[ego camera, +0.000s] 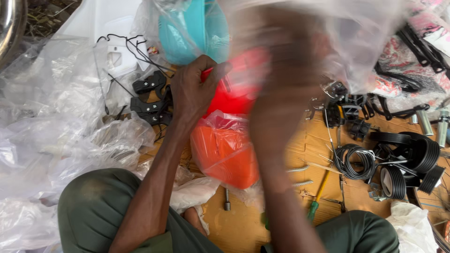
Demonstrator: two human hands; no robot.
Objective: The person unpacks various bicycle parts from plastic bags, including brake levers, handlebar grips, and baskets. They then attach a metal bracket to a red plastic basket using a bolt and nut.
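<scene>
Along the left edge, a heap of crumpled clear plastic bags [51, 126] covers the ground, with a white plastic panel [110, 33] lying at the top beyond them. Just right of the heap, two black plastic brackets [149, 96] sit one above the other, thin black wires trailing over them. Next comes the left hand [194, 91], its fingers closed tight on the edge of a red plastic moulded part [239, 86], thumb pressing on top. Above that hand, one turquoise plastic shell [192, 30] shows through a clear wrapping. Below the red part lies one orange plastic moulded part [225, 150], still in a thin transparent bag, resting on the brown cardboard sheet [234, 225]. A short steel socket bit [227, 200] lies on the cardboard beneath it. The right hand [293, 51] is raised in front of the red part and badly blurred; I cannot tell how its fingers stand. Farther right, one green-handled screwdriver [316, 199] lies aslant, then a coil of black cable [356, 161], and three black ribbed rubber rings [412, 164] grouped near the right edge.
</scene>
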